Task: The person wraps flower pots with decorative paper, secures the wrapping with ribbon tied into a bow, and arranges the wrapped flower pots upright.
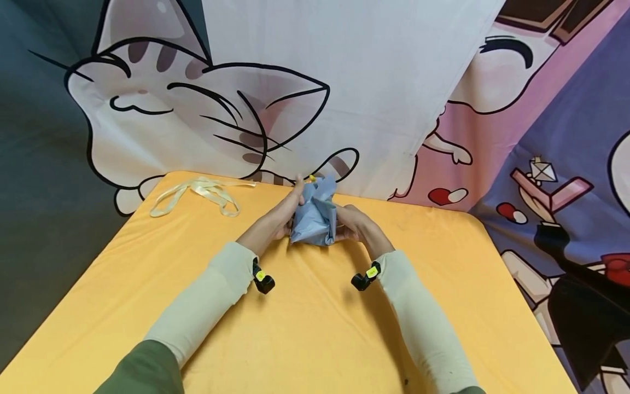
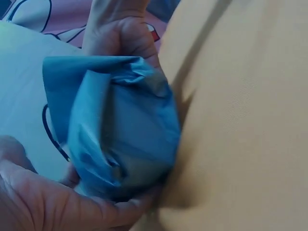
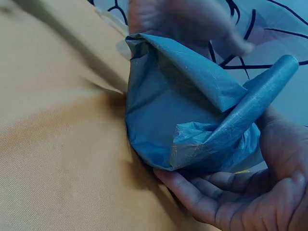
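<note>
We see a crumpled blue paper bundle [image 1: 314, 219] between our two hands near the far edge of the table [image 1: 295, 328], right of its left corner. Our left hand [image 1: 285, 214] curves its fingers round the bundle's left side, and our right hand [image 1: 350, 221] cups its right side, so both are clamped on it. The bundle's near face sits between our palms, uncovered, and its folded paper rises at the top. A small yellow bit [image 1: 311, 178] shows at the far side; we cannot tell what it is. To the left of our left hand, well apart from the bundle, a loose pale yellow ribbon [image 1: 202, 187] lies near the far edge.
</note>
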{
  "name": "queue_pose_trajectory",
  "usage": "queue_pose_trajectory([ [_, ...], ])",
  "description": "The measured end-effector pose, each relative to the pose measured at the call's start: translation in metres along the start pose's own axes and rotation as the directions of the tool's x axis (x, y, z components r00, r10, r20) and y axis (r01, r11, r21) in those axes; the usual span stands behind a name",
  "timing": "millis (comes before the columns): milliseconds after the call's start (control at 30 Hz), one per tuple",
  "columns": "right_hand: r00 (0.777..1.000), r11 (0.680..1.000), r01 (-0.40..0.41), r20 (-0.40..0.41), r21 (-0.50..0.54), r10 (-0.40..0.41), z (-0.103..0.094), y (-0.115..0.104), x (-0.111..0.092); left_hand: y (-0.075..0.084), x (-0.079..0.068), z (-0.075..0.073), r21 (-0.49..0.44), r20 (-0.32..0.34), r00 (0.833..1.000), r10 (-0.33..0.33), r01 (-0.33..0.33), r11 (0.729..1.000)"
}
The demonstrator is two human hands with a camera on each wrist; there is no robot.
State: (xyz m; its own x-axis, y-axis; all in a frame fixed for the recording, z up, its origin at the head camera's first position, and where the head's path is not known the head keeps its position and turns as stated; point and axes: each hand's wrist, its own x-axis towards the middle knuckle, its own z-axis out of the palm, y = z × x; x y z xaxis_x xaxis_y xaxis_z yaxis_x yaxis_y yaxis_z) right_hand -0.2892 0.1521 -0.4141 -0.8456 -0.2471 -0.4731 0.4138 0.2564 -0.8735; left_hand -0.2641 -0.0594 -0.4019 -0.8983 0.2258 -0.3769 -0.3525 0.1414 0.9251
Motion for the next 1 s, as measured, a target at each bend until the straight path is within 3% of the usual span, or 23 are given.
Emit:
queue_pose_trajectory([
  [200,1.000,0.997,0.015,0.004,-0.074,-0.015,0.004,-0.007,-0.001,0.022,0.002,0.011,0.095,0.023,0.993,-0.113,0.110,0.989],
  [333,0.999,0.997,-0.037,0.025,-0.073,0.039,0.001,-0.009,0.004,0.027,0.004,0.008,0.150,0.030,0.984,-0.177,0.170,0.974],
  [467,0.995,0.992,-0.087,0.038,-0.087,0.091,-0.005,-0.010,0.008,0.018,0.007,-0.005,0.125,0.094,0.988,-0.121,0.109,0.986],
  [567,0.993,0.992,-0.102,0.057,-0.077,0.106,-0.009,-0.012,0.009,0.008,0.008,-0.015,0.048,0.146,0.987,-0.062,0.056,0.997],
  [800,0.989,0.990,-0.089,0.109,-0.108,0.101,-0.008,-0.017,0.009,-0.006,0.007,-0.025,-0.110,0.196,0.981,-0.005,0.027,0.994],
  [1000,0.998,0.980,-0.059,0.001,-0.191,0.060,0.002,-0.020,0.012,-0.010,0.004,-0.026,-0.156,0.202,0.979,0.008,0.024,0.987],
])
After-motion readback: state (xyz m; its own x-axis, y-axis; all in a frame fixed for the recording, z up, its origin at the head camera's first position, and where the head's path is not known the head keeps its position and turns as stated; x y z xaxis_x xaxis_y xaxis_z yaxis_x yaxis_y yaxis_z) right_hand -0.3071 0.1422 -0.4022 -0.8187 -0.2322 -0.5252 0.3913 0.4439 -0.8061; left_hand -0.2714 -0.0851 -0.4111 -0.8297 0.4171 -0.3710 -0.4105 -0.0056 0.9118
